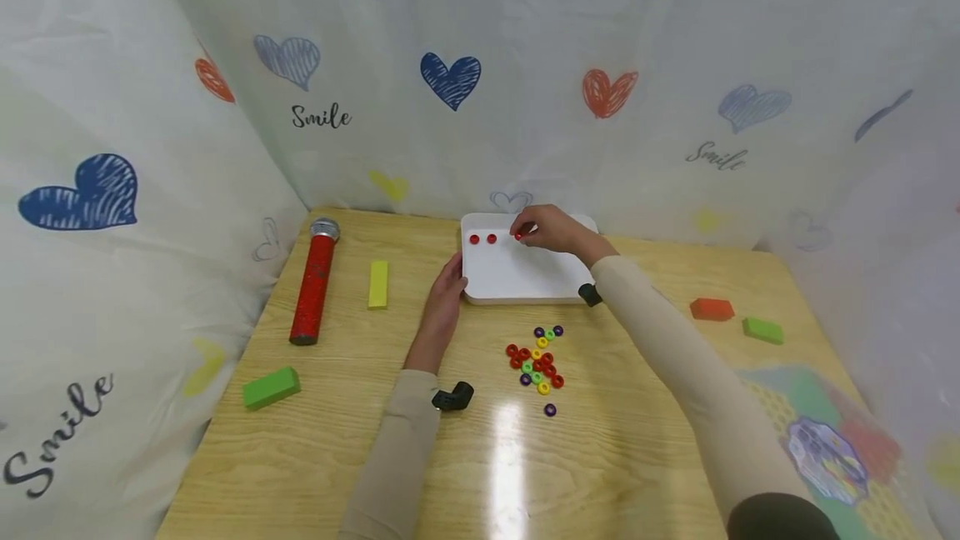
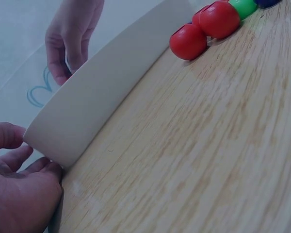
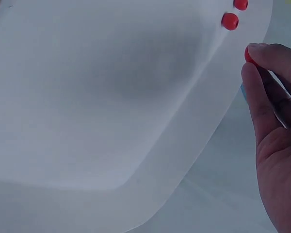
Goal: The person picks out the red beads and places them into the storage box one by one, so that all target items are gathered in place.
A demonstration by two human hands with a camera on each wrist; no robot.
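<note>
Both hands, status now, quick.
Left hand: holding the white tray at its left edge.
Right hand: holding a red bead, pinched in its fingers, over the tray.

black word "Smile" [image 1: 321, 116] in script on the white back cloth [image 1: 525, 7], greyer word "Smile" [image 1: 716, 157] more to the right there, large slanted word "Smile" [image 1: 56, 437] on the left side cloth [image 1: 150, 315]
</note>
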